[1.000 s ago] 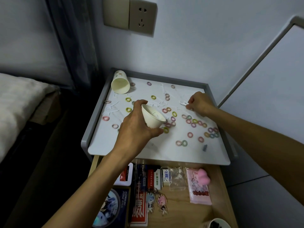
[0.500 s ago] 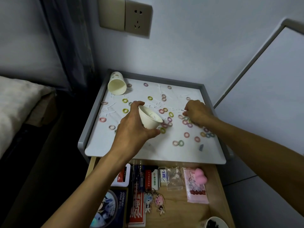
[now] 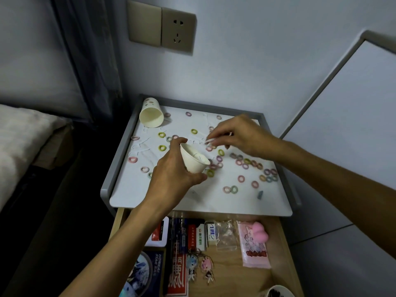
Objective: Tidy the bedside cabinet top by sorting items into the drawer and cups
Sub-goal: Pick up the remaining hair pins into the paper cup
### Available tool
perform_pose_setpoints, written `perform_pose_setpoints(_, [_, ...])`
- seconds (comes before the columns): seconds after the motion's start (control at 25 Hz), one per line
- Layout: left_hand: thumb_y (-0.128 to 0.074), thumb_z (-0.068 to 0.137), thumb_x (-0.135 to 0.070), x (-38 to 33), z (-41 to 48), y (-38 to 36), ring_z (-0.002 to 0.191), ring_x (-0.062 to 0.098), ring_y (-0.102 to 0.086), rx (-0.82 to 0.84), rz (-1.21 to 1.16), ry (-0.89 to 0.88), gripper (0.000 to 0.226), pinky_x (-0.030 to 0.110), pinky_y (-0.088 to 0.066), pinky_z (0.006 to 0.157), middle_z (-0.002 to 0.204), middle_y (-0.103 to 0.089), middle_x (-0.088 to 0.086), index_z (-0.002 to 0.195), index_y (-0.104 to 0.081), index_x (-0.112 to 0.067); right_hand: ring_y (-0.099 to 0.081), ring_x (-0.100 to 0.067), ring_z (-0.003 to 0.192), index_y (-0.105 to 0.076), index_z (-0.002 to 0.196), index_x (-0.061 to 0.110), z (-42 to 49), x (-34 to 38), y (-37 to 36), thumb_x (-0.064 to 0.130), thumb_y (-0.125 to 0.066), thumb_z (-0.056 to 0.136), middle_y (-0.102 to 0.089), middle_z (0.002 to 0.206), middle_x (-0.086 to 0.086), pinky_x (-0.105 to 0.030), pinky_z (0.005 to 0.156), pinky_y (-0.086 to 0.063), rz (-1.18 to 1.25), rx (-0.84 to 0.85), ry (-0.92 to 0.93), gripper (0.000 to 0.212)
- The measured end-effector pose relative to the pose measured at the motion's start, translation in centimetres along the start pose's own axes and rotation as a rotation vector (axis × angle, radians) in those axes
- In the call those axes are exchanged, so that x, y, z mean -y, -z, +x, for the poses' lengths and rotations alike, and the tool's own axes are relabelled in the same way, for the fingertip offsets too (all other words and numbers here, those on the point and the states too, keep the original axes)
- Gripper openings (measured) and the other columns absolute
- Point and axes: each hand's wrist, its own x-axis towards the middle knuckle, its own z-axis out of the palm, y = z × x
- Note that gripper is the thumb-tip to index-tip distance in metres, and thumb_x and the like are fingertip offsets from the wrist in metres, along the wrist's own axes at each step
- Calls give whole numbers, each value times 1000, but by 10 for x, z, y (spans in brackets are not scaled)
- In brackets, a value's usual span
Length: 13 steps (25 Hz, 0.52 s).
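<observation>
My left hand (image 3: 171,174) grips a white paper cup (image 3: 192,158), tilted with its mouth toward the right, above the middle of the white cabinet top (image 3: 192,196). My right hand (image 3: 237,133) hovers just right of the cup and pinches thin white cotton swabs (image 3: 211,139) whose ends point at the cup's mouth. Several small coloured hair rings (image 3: 246,161) and a few white swabs (image 3: 145,146) lie scattered over the top. A second paper cup (image 3: 151,113) lies on its side in the back left corner.
The wooden drawer (image 3: 276,264) below the top is pulled out and holds cards, boxes, keychains (image 3: 199,264), a pink packet (image 3: 255,245) and a pink sponge. A dark-filled cup (image 3: 276,292) shows at the bottom edge. A bed (image 3: 21,136) is left, a wall socket (image 3: 177,31) above.
My right hand lifted off the right side of the top and came left toward the cup, now holding swabs. My left hand kept the cup tilted in about the same place.
</observation>
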Motion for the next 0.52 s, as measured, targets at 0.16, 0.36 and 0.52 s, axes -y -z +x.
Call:
perform_pose_setpoints(0.16, [-87, 68, -26, 2, 0, 0, 91, 14, -59, -11, 10, -6, 89, 31, -52, 74, 106, -54, -13, 138, -33, -27, -58, 1, 73, -76, 99, 14, 2, 35, -26, 10, -67, 88, -64, 84, 13, -17, 72, -44, -84, 186, 186, 15])
perform_pose_setpoints(0.36, [-88, 66, -26, 4, 1, 3, 94, 15, -57, -36, 0, -10, 87, 25, -48, 70, 109, -54, -11, 135, -35, -29, -68, -12, 82, -72, 107, 14, 1, 11, -15, 11, -63, 92, -72, 98, 1, -25, 78, -56, 418, -38, -82, 18])
perform_pose_setpoints(0.52, [-88, 65, -27, 6, 3, 6, 98, 17, -55, -57, 5, -14, 86, 28, -47, 75, 114, -55, -7, 134, -36, -30, -67, -16, 83, -71, 103, 11, 15, -45, -14, 6, -58, 95, -72, 102, -13, -25, 79, -56, 550, -169, -267, 16])
